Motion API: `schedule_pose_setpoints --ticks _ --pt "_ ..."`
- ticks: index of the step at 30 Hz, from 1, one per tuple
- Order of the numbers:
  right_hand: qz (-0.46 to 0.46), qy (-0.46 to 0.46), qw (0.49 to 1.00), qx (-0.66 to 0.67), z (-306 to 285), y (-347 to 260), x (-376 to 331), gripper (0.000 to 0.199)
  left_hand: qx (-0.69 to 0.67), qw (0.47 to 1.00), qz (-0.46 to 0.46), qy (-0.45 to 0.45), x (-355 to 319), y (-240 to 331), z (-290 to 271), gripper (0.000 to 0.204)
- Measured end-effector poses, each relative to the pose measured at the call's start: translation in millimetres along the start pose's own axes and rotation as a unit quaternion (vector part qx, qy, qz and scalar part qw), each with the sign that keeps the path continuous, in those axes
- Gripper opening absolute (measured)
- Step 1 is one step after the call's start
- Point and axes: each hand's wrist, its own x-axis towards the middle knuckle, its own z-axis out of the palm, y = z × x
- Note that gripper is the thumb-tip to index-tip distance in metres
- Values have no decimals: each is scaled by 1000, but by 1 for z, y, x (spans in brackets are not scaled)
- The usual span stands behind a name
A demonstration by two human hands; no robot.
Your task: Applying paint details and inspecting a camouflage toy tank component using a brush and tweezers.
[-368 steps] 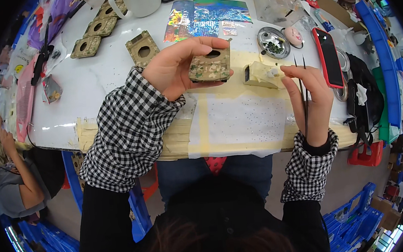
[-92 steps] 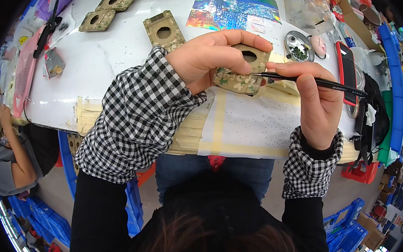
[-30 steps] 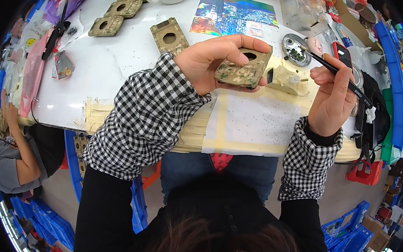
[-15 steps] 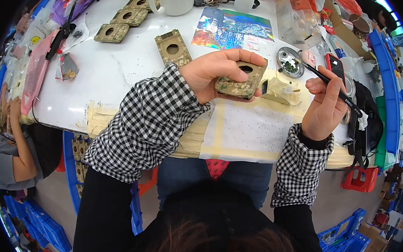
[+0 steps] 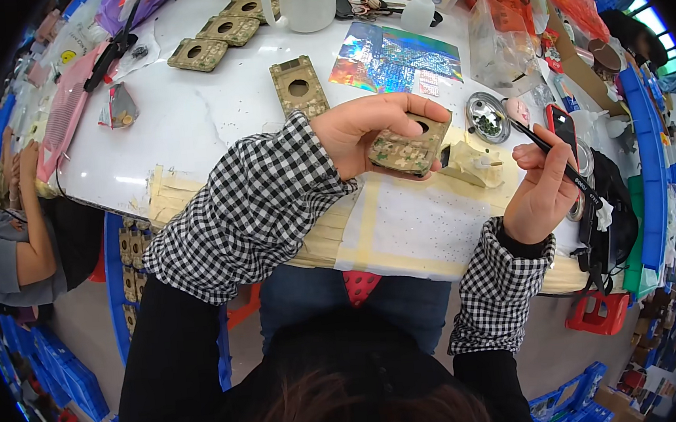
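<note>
My left hand [image 5: 368, 133] grips a camouflage-patterned casing [image 5: 403, 154] with a round hole, thumb lying across its upper face. In my right hand [image 5: 544, 191] are slim black tweezers [image 5: 553, 153], held like a pen. Their tip points up and left, beside a round metal dish [image 5: 488, 117] of small dark pieces, and whether it touches the dish I cannot tell. Behind my left hand a similar casing [image 5: 316, 103] lies on the table. Between my hands sits a small block wrapped in yellowish tape [image 5: 473, 165], with a white sheet [image 5: 414, 225] taped down in front.
More camouflage casings [image 5: 197, 55] form a row at the back left, beside a white mug [image 5: 312, 5]. A shiny holographic sheet [image 5: 389, 58] lies beyond my left hand. Plastic bags [image 5: 499, 43] and a black bag [image 5: 615, 197] crowd the right. Another person [image 5: 20, 252] sits at far left.
My right hand has lowered slightly with the tweezers. The casing in my left hand is tilted a little differently. The whole view has shifted slightly.
</note>
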Motion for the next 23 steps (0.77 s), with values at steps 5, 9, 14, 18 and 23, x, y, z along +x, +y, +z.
schedule_pose_setpoints --ticks 5,9,14,18,23 --pt "1 14 1000 -20 -3 0 3 39 50 995 70 55 -6 7 0 39" --pt "0 29 999 -25 -4 -1 5 40 146 946 203 206 -45 30 -33 39" --pt "0 24 999 -26 -2 -7 3 41 223 831 256 440 -106 35 -63 50" --pt "4 10 999 -31 -4 -8 1 41 255 796 253 486 -111 22 -81 58" --pt "13 17 1000 -22 -6 -4 2 40 419 758 228 445 -105 19 -99 64"
